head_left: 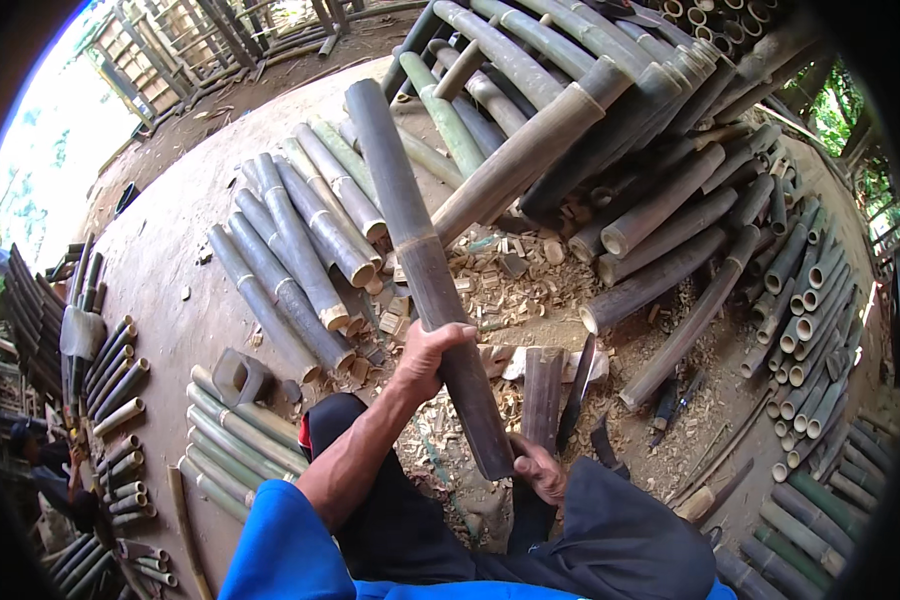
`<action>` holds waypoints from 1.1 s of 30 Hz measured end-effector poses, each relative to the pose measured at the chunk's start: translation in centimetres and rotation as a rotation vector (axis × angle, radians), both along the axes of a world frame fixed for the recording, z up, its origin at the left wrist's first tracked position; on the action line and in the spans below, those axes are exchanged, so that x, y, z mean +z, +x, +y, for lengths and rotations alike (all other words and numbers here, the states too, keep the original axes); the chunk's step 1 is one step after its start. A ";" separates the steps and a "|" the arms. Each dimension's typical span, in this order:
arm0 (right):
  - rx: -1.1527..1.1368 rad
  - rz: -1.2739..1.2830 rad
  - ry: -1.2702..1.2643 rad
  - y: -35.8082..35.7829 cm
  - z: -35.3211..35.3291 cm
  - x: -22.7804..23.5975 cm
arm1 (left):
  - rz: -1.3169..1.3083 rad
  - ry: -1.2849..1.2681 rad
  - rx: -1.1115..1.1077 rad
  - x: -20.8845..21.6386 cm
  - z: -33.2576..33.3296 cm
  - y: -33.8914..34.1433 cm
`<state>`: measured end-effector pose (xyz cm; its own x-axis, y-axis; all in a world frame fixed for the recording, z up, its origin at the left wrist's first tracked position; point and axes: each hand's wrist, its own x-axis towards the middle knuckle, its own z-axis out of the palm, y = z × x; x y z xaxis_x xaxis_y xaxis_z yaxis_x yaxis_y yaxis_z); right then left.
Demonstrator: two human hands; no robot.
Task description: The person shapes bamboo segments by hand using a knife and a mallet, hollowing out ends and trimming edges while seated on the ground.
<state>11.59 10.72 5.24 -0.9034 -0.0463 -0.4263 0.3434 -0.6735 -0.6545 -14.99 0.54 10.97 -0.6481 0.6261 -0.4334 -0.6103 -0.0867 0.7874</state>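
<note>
A long dark bamboo pole point(410, 225) slants across the middle, its far end up and to the left, its near end between my knees. My left hand point(432, 355) is wrapped round it below its pale node ring. At the near end my right hand point(538, 470) is closed on the pole's lower rim; part of its fingers is hidden. Just beyond that hand stands a short upright bamboo piece point(542, 395). A dark blade point(577, 395) leans beside this piece, apart from my hands.
Wood chips point(510, 285) cover the ground ahead. Cut bamboo poles point(295, 235) lie in a row at left, green ones point(235, 440) nearer. A large bamboo stack point(660, 200) rises at right. A grey plastic container point(242, 378) sits left; a person point(60, 475) is at far left.
</note>
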 end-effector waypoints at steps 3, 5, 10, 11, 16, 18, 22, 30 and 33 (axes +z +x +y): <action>0.252 -0.055 0.417 -3.1 0.5 4.2 | -0.017 0.079 0.020 -0.5 0.9 -0.1; 0.222 -0.061 0.464 -3.7 -0.9 4.8 | -0.025 -0.052 0.027 -1.1 1.8 -0.5; 0.062 0.004 0.567 -3.0 -1.9 3.0 | -0.063 -0.135 0.008 -2.1 2.6 -0.9; 0.052 0.013 0.730 -2.4 -1.2 2.7 | -0.037 -0.113 0.069 -2.1 3.0 -1.2; 0.131 0.008 0.808 -1.6 -1.9 1.1 | -0.006 -0.091 0.211 -1.7 -0.5 -2.8; 0.170 0.021 0.375 -2.0 -2.3 2.0 | -0.006 -0.096 0.194 -2.0 -1.0 -3.2; 0.197 -0.052 0.125 -1.4 -3.0 0.9 | -0.001 -0.070 0.114 -2.5 -2.1 -3.3; 0.193 -0.064 0.490 -0.9 -4.0 -2.1 | 0.165 -0.209 0.055 -2.2 -1.8 -2.4; 0.181 -0.071 0.614 -0.8 -4.1 -2.4 | 0.209 -0.249 -0.011 -2.3 -1.9 -2.9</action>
